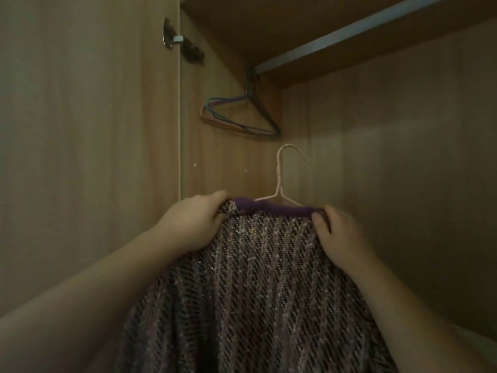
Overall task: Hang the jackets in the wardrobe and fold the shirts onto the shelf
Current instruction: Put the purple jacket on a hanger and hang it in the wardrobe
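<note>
A purple and pink woven jacket with a dark purple collar hangs on a pale pink wire hanger, held up inside the wardrobe. My left hand grips the jacket's left shoulder. My right hand grips its right shoulder. The hanger's hook stands free in the air, well below the grey metal rail that runs across the top right. The jacket's lower part runs out of view at the bottom.
Several empty wire hangers hang bunched at the rail's left end, against the wardrobe's side wall. A metal door hinge sits at the upper left on the open door. The wooden back panel is behind the jacket.
</note>
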The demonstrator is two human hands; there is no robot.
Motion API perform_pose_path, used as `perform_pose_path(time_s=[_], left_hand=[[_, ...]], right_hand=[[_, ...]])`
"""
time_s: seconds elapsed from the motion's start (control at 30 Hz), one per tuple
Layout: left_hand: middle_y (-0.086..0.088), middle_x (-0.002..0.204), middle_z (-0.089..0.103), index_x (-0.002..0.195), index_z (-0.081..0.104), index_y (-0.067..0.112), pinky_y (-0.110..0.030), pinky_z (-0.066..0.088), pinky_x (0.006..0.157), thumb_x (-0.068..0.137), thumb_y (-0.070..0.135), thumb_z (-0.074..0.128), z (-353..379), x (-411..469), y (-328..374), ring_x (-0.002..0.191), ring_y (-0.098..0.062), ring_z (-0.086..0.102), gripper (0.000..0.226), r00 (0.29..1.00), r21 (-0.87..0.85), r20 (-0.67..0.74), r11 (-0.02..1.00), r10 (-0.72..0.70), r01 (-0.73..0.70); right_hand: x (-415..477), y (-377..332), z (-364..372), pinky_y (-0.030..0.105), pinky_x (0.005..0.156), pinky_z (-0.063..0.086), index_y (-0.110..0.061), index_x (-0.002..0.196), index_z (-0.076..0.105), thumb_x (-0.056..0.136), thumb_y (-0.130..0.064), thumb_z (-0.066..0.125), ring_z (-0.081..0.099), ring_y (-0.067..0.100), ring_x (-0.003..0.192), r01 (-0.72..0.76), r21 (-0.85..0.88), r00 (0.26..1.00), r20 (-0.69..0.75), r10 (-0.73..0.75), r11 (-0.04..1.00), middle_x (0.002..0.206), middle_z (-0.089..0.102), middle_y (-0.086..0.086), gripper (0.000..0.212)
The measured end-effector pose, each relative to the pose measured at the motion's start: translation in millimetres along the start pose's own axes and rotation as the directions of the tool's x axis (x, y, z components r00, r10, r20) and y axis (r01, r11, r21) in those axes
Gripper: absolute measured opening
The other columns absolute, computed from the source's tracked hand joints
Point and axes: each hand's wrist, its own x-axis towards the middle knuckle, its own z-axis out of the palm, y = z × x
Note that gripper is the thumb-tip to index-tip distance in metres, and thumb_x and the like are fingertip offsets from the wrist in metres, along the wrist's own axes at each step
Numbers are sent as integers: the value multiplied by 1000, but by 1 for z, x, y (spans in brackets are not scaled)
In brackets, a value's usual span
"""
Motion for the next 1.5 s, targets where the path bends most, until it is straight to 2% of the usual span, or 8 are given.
perform_pose_path(time_s=[0.17,0.27,0.33,0.63,0.8,0.97,1.37,1.5], left_hand=[[8,106,57,110,57,27,-38,49,88,96,38,52,-10,20,-11,104,-20,58,19,993,66,101,996,-66,59],[10,100,66,99,64,29,-37,47,91,96,44,53,-24,31,-16,101,-15,61,19,969,-156,194,970,-156,187],[20,86,64,83,63,33,-32,46,83,94,52,55,-36,38,-16,91,-8,61,23,969,-280,178,936,-170,215],[1,85,64,86,45,25,-36,45,63,97,60,35,-47,81,-10,86,-29,64,38,925,229,-337,937,-177,263],[-1,97,68,103,52,28,-36,50,66,98,59,31,-58,135,-11,88,-29,66,37,896,262,-421,927,-141,269],[2,83,59,93,47,25,-39,53,68,100,54,36,-79,197,-17,74,-24,60,32,872,249,-462,919,-163,304],[-2,96,57,99,48,21,-37,46,73,101,23,43,-81,329,-35,91,-25,59,6,885,229,-423,922,-194,312],[-4,108,60,101,53,20,-34,41,74,100,19,43,-59,333,-38,94,-24,58,10,902,245,-377,916,-211,316]], right_hand=[[27,-4,7,28,52,24,-29,89,50,101,-45,41,47,18,70,68,66,998,-20,-67,996,71,44,-12,22],[47,-17,9,32,56,17,-23,89,49,101,-36,46,40,17,70,55,205,995,-89,-37,977,74,43,-6,19],[69,-21,17,32,63,29,-21,87,47,100,-40,45,51,23,76,34,279,995,-101,-5,960,78,51,-2,23],[144,-42,28,46,78,46,-16,107,58,95,-49,32,59,35,96,132,45,910,-402,-103,990,103,64,11,44],[150,-71,37,56,117,18,-35,155,12,90,-65,6,12,29,149,170,22,954,-256,-159,985,164,12,2,72],[187,-87,58,56,120,2,-49,147,-21,90,-69,2,-17,21,150,231,16,963,-148,-226,973,162,-20,-13,65],[325,-96,103,41,122,4,-51,151,7,100,-58,19,-6,20,151,183,393,983,-44,-180,901,164,-3,-13,53],[328,-92,134,42,122,5,-50,152,3,73,-84,2,-7,22,151,143,363,989,-16,-147,921,164,-5,-13,86]])
